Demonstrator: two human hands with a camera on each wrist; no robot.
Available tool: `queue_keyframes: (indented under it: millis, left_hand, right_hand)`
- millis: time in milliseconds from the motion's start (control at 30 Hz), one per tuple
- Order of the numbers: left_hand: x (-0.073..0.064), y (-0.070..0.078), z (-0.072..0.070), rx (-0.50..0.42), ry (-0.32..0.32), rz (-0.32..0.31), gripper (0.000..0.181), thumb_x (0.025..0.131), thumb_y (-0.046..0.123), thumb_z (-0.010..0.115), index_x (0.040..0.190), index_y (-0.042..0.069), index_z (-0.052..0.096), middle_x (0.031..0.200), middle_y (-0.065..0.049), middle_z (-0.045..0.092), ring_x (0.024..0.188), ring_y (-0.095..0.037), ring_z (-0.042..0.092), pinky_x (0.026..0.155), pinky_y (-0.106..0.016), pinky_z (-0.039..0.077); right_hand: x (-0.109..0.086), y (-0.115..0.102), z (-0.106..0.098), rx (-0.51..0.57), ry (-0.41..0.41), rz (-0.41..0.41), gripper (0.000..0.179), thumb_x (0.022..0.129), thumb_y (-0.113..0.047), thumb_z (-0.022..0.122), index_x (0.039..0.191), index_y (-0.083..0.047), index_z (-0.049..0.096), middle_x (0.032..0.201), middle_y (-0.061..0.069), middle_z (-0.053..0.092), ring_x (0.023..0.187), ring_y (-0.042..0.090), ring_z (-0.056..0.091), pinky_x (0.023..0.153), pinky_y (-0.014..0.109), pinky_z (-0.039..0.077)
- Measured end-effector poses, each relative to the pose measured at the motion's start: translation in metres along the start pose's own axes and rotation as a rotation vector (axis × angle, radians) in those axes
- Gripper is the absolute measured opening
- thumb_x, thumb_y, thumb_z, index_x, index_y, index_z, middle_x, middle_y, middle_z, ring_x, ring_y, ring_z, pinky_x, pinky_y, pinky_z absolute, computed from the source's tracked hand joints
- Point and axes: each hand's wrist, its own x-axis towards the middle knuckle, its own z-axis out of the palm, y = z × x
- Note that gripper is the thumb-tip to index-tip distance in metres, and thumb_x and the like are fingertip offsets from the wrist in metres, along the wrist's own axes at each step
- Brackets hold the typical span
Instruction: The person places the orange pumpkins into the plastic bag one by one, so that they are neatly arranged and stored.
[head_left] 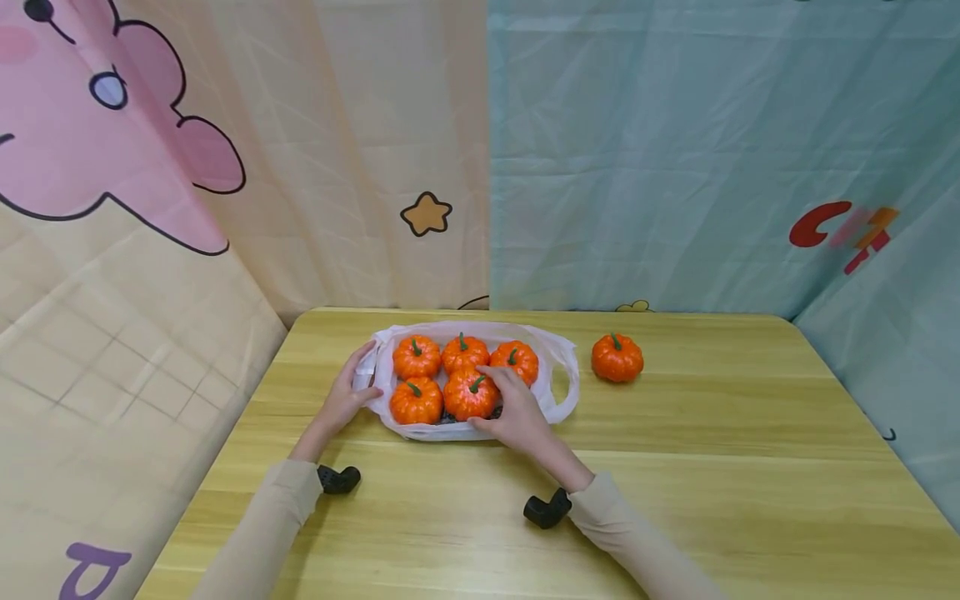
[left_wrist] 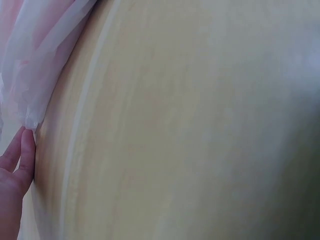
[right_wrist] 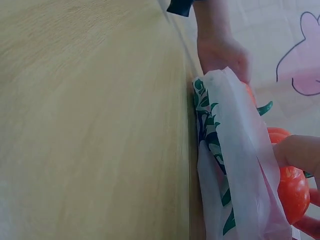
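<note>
Several small orange pumpkins with green stems lie in two rows in a thin white plastic bag (head_left: 566, 400), whose mouth faces up. My right hand (head_left: 521, 417) grips the front right pumpkin (head_left: 467, 395) between thumb and fingers, inside the bag. In the right wrist view the thumb lies over that pumpkin (right_wrist: 294, 192), next to the bag's wall (right_wrist: 240, 150) with its green leaf print. At the bag's left end, my left hand (head_left: 348, 398) holds the plastic. In the left wrist view its fingertips meet at the bag's lower edge (left_wrist: 32, 107).
Another pumpkin (head_left: 617, 358) stands on the wooden table (head_left: 712, 500), right of the bag's loop handle. Printed curtains (head_left: 660, 150) hang close behind the table and along both sides. A black band piece (head_left: 547, 509) sits at each wrist.
</note>
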Motion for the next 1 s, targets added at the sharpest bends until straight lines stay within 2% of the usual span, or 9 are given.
queue_keyframes:
  millis: [200,533,1000]
  left_hand:
    - [0.0013,-0.0039,0.0005,-0.022,0.004,0.028,0.078,0.077,-0.015,0.058,0.147,-0.005,0.026,0.155,-0.029,0.02,0.143,-0.042,0.017,0.118,-0.058,0.011]
    - [0.0008,-0.0024,0.0015,-0.019,0.003,0.006,0.075,0.08,-0.014,0.056,0.148,-0.005,0.025,0.156,-0.027,0.017,0.145,-0.043,0.013,0.118,-0.06,0.008]
    - [-0.0009,-0.0002,0.0011,-0.016,-0.001,-0.002,0.076,0.08,-0.013,0.056,0.148,-0.004,0.025,0.157,-0.027,0.016,0.145,-0.043,0.012,0.118,-0.061,0.007]
  right_hand:
    - [-0.0027,-0.0006,0.0,-0.011,-0.023,0.019,0.072,0.072,-0.027,0.084,0.133,-0.009,0.051,0.126,0.011,0.057,0.117,0.028,0.056,0.1,0.045,0.048]
    - [-0.0058,0.0002,0.0019,0.013,-0.022,0.015,0.07,0.072,-0.023,0.083,0.132,-0.008,0.051,0.124,0.013,0.058,0.115,0.03,0.056,0.099,0.046,0.047]
    - [-0.0079,0.0005,0.0008,-0.002,-0.002,0.002,0.054,0.076,-0.025,0.075,0.123,-0.005,0.057,0.118,0.013,0.056,0.109,0.03,0.057,0.094,0.045,0.049]
